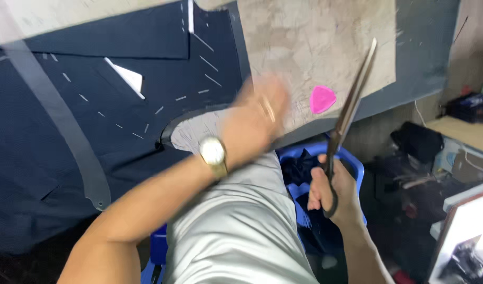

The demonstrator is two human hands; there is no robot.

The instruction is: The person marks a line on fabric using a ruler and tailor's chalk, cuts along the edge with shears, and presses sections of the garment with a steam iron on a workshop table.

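My right hand [333, 192] grips the handles of long tailor's scissors [352, 102], blades closed and pointing up over the table edge. My left hand [257, 113], blurred by motion and with a gold watch [213, 153] on its wrist, hovers above the table edge near the cut curve of the dark navy fabric [67, 131]; I cannot tell if it holds anything. The fabric carries white dashed chalk marks and a small white patch [128, 76]. A pink triangular tailor's chalk [322, 99] lies on the bare worktop between hand and scissors.
A clear curved ruler [67, 131] lies across the fabric at left. A blue plastic basket [312, 173] with dark scraps stands below the table edge. Cluttered shelves and boxes [457, 158] fill the right side. Grey trousers [236, 231] cover my lap.
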